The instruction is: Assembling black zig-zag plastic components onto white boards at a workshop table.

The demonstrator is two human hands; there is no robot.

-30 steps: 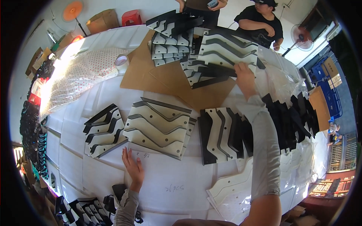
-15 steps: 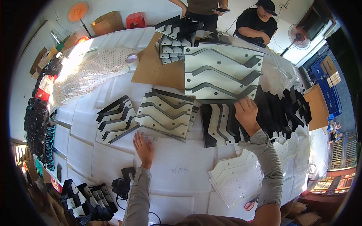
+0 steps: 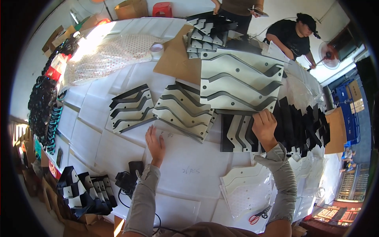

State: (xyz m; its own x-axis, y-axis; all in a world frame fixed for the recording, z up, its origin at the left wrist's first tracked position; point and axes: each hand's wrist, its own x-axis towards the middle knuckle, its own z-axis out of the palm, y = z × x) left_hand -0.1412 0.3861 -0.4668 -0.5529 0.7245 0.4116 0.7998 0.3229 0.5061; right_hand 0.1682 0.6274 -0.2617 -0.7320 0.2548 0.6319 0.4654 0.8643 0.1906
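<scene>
Gripping the large panel's (image 3: 241, 81) lower edge, right hand (image 3: 264, 127) lifts it above; pale grey, dark zigzag grooves; left hand (image 3: 155, 143) lies flat.

We wear long grey sleeves on both arms, loose and wrinkled, bunching at the wrists. Our left hand (image 3: 155, 143) and right hand (image 3: 265, 127) are bare, without gloves, rings or watch showing.

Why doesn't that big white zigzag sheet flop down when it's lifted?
The big white sheet probably is stiff: the right hand grips only its lower edge, yet it stays flat. It looks thin, so likely light. Its zigzag cut-outs may catch on the black pieces beside it.
</scene>
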